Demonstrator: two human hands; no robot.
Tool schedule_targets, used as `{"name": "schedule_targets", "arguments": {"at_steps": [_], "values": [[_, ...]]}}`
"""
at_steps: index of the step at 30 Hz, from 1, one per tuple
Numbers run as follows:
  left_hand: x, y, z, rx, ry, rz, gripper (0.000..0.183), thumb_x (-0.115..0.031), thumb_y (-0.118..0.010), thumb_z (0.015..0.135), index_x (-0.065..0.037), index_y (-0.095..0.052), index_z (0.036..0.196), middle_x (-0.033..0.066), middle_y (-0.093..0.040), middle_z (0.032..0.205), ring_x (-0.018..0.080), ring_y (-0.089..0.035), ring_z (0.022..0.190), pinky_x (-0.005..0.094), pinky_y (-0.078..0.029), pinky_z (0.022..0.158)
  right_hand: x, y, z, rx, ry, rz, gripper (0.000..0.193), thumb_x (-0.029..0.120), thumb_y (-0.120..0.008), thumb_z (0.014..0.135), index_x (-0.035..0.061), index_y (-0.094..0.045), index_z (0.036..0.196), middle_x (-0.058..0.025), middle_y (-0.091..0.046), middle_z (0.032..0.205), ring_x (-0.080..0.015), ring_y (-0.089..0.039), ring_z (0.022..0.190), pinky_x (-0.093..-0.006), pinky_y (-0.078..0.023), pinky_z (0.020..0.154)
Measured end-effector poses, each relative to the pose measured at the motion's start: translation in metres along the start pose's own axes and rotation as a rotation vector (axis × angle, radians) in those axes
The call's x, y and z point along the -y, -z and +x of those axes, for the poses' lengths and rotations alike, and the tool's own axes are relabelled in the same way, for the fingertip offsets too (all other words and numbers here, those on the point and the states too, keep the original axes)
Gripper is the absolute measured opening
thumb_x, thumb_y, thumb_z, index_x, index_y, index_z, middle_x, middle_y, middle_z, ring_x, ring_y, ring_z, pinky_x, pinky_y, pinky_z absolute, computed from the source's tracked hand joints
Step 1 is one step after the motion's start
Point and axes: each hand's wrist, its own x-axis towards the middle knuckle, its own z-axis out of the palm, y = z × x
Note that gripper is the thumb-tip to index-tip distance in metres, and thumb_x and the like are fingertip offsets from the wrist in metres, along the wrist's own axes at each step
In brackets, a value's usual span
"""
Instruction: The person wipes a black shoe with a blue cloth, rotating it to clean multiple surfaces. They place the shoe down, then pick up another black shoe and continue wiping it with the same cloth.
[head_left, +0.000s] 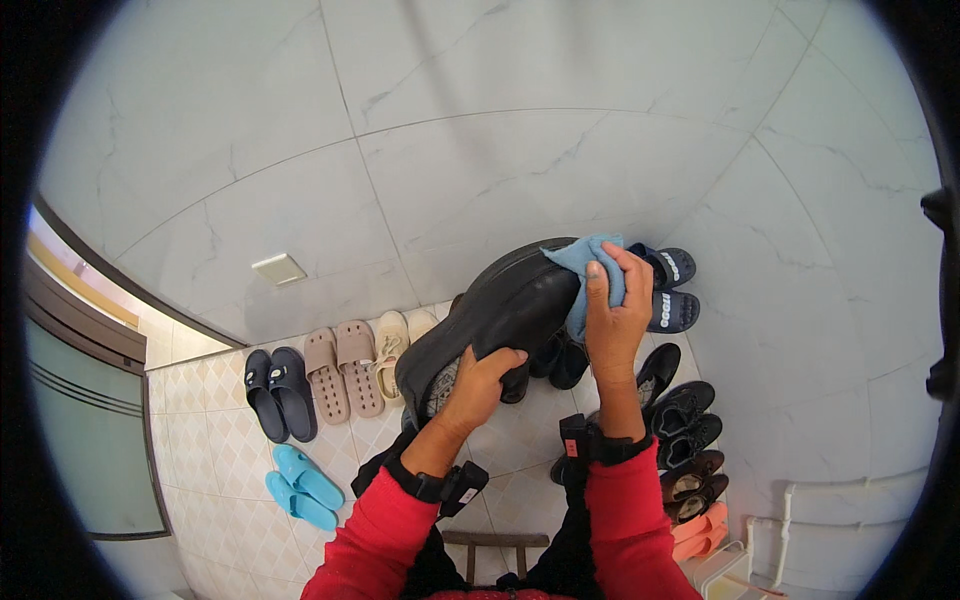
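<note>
A large black shoe (pixel 515 310) is held up in front of me, its toe toward the upper right and its opening toward the lower left. My left hand (pixel 474 388) grips it at the opening, thumb along the near side and the other fingers hidden inside or behind. A patterned grey lining shows there. With my right hand (pixel 618 318) I hold a folded light blue cloth (pixel 577 258) against the shoe's toe. The fingers are bent over the cloth, which covers the tip.
Left of the shoe stand dark slides (pixel 283 392), beige slides (pixel 343 368), cream shoes (pixel 392 340) and turquoise slippers (pixel 305 487). Navy slides (pixel 672 312), several dark shoes (pixel 688 425) and orange slippers (pixel 703 533) line the right wall (pixel 810 290). A wooden stool (pixel 497 541) is below.
</note>
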Motion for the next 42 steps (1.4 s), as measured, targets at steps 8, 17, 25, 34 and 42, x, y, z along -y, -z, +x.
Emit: {"name": "schedule_targets", "arguments": {"at_steps": [8,17,25,34,42], "values": [[-0.030,-0.002,0.021,-0.051,0.588,-0.877,0.037,-0.014,-0.062,0.088,0.002,-0.059,0.121,0.0079,-0.063,0.121,0.0200,-0.057,0.109,0.0316,-0.041,0.099,0.005,-0.006,0.001,-0.062,-0.044,0.031,0.023,0.009,-0.067,0.089,0.0017,-0.064,0.111,-0.0135,-0.059,0.109,-0.0259,-0.058,0.102,-0.0353,-0.045,0.093],[-0.053,0.001,0.018,-0.025,0.435,-0.285,0.039,-0.026,-0.061,0.093,-0.002,-0.061,0.124,0.0114,-0.065,0.117,0.0236,-0.060,0.106,0.0359,-0.043,0.097,0.005,-0.002,0.002,-0.044,-0.305,0.287,0.022,0.012,-0.062,0.095,0.0014,-0.064,0.114,-0.0093,-0.062,0.108,-0.0192,-0.058,0.102,-0.0321,-0.045,0.092],[-0.029,-0.004,0.002,0.078,0.178,0.179,0.038,-0.023,-0.062,0.093,-0.001,-0.061,0.123,0.0152,-0.064,0.116,0.0277,-0.060,0.103,0.0369,-0.045,0.096,0.032,-0.007,-0.009,0.202,0.296,-0.031,0.026,0.008,-0.077,0.075,0.0100,-0.069,0.100,-0.0094,-0.066,0.100,-0.0291,-0.062,0.095,-0.0371,-0.050,0.085],[-0.044,-0.001,0.006,-0.054,0.326,-0.203,0.027,-0.021,-0.061,0.095,-0.009,-0.066,0.118,0.0202,-0.064,0.115,0.0332,-0.058,0.107,0.0387,-0.042,0.099,-0.007,0.005,0.008,-0.161,-0.247,0.100,0.020,0.015,-0.062,0.095,0.0027,-0.064,0.110,-0.0094,-0.064,0.108,-0.0192,-0.060,0.098,-0.0309,-0.047,0.088],[-0.052,0.000,0.012,-0.103,0.113,-0.005,0.035,-0.026,-0.068,0.089,0.002,-0.067,0.110,0.0168,-0.066,0.106,0.0305,-0.061,0.097,0.0365,-0.044,0.096,0.001,0.008,0.008,-0.145,-0.320,0.327,0.023,0.017,-0.063,0.095,0.0007,-0.063,0.111,-0.0062,-0.064,0.105,-0.0142,-0.058,0.096,-0.0280,-0.046,0.087]]}}
